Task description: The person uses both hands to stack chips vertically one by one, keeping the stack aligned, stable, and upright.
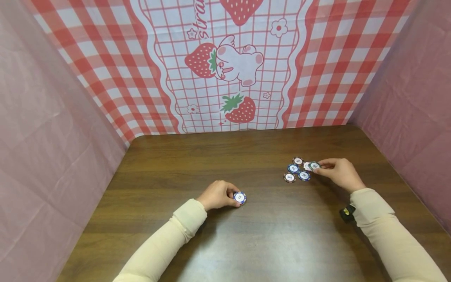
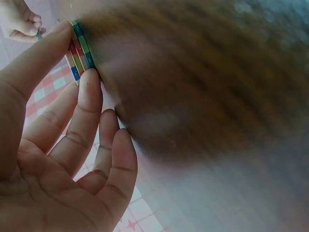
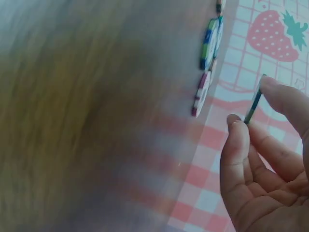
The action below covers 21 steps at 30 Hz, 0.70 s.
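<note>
Chip stack, single chip, pinched, faces upward

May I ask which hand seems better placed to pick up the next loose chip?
Probably the right hand: it is beside the loose chips, though it pinches a single chip. The left hand is farther off, pinching several stacked chips.

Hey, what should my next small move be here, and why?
Probably carry the single chip over to the small stack: your right hand already pinches it above the table, while your left hand holds several chips together face to face, with a blue-rimmed chip on top.
</note>
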### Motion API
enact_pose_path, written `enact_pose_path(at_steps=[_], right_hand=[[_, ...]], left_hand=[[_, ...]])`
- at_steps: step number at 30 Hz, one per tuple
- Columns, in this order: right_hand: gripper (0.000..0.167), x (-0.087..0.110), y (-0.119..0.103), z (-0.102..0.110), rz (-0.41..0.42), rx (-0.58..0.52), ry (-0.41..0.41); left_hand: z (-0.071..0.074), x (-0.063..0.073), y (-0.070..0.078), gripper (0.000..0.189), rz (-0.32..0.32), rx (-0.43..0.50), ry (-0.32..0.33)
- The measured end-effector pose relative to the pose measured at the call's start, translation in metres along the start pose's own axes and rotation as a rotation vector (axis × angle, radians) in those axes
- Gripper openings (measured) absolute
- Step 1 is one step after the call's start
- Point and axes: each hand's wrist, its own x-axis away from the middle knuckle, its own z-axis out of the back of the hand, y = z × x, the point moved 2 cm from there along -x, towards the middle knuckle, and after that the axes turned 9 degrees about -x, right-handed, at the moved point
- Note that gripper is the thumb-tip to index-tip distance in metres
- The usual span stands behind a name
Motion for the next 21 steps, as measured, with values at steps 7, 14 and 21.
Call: enact_pose_path(at_steps=[7,14,21], right_hand=[[0.042,0.001,-0.018,-0.010,0.040,-0.045,0.033],[0.038,0.001,-0.038,-0.022,0.080,-0.110,0.019],[0.038,0.000,-0.054,-0.037,0.104,-0.183,-0.024]], left_hand=[[0.000,0.000,0.000,0.035,0.002,-0.001,0.002],[0.000,0.001,0.000,0.035,0.008,0.001,0.002],[0.001,0.001,0.000,0.036,0.010,0.004,0.003]])
